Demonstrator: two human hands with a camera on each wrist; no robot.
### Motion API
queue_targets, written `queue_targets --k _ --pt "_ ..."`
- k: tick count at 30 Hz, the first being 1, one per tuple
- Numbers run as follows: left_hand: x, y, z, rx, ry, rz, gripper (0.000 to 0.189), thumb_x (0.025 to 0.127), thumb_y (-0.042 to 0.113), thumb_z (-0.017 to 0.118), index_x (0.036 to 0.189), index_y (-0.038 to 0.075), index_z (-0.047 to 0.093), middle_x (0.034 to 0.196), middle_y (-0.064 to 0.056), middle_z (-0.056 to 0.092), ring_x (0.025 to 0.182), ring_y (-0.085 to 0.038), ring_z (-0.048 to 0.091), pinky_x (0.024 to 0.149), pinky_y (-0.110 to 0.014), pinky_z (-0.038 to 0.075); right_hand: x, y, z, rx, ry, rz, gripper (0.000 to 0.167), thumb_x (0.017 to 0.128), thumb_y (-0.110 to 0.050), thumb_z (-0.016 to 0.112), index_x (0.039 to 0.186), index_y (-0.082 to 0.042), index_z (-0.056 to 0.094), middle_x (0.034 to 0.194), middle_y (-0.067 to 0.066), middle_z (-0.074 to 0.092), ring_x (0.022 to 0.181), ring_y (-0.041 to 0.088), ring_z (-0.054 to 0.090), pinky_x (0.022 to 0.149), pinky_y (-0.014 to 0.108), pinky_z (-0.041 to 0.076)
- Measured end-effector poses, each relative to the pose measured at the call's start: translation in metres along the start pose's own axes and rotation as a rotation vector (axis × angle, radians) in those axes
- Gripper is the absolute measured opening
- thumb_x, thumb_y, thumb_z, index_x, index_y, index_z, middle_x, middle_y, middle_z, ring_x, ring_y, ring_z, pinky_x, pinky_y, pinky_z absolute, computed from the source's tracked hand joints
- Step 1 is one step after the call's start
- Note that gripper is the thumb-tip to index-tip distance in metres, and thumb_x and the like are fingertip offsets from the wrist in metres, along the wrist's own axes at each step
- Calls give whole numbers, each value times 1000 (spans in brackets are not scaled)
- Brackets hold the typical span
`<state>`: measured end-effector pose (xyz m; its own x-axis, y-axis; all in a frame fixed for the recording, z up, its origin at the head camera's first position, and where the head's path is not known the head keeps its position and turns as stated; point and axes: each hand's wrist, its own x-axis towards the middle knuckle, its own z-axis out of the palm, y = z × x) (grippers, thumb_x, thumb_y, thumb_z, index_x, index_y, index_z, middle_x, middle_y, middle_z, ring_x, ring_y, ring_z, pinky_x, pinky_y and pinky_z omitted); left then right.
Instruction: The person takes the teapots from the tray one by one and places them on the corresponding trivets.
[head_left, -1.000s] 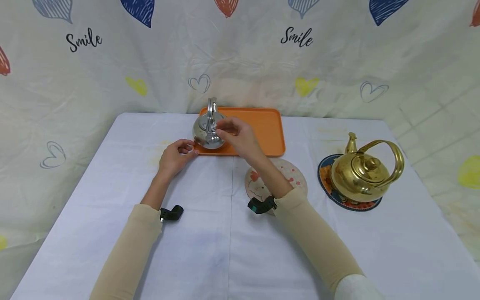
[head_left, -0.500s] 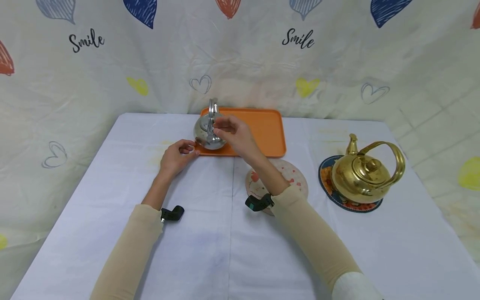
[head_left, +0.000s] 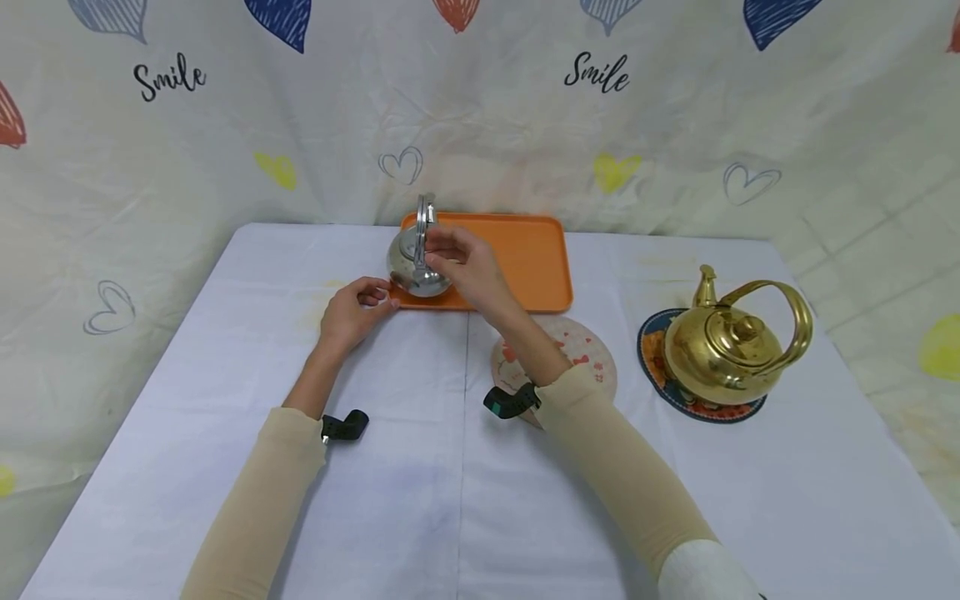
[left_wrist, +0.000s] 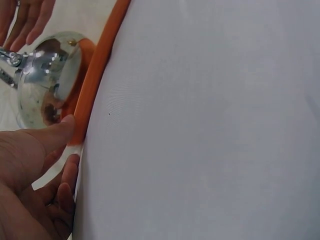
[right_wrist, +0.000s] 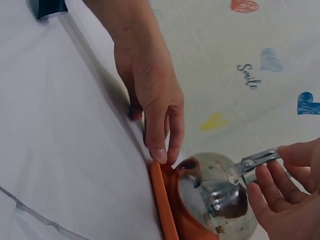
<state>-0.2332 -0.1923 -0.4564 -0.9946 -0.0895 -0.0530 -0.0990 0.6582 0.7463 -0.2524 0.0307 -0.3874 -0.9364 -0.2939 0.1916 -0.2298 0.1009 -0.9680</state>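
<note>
A small silver kettle [head_left: 420, 275] sits on the left end of an orange tray [head_left: 525, 258], its hinged metal handle [right_wrist: 265, 157] raised. My right hand [head_left: 472, 271] is at that handle; in the right wrist view its thumb and fingertips pinch the handle's side. My left hand [head_left: 352, 312] holds the tray's near left corner, the thumb [left_wrist: 60, 132] on the rim and the other fingers lower down. In the right wrist view, the left hand's fingertips meet at the orange rim.
To the right, a brass kettle [head_left: 720, 358] stands on a round patterned mat [head_left: 660, 379]. A round mat with red hearts [head_left: 592, 350] lies partly beneath my right forearm. A white cloth covers the table [head_left: 405, 500]; a printed curtain [head_left: 495, 108] hangs behind.
My right hand has shifted slightly left, closer onto the silver kettle's handle, its wrist moving left too. The left hand, tray and both kettles stay in place.
</note>
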Motion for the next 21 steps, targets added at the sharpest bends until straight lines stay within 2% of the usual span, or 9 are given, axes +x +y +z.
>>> queue_targets --k 13,21 --pt "-1 -1 0 10 -3 -1 41 98 34 74 131 12 66 124 -14 68 116 -30 62 100 -45 47 8 4 6 40 -2 -11 42 98 -2 68 139 -1 60 132 19 67 124 29 66 109 33 53" --pt "0 -1 -1 9 -10 -2 41 97 35 74 131 13 66 125 -13 68 116 -29 62 99 -44 46 15 8 8 63 6 -2 39 96 -1 71 134 0 63 130 19 70 121 28 68 107 32 54"
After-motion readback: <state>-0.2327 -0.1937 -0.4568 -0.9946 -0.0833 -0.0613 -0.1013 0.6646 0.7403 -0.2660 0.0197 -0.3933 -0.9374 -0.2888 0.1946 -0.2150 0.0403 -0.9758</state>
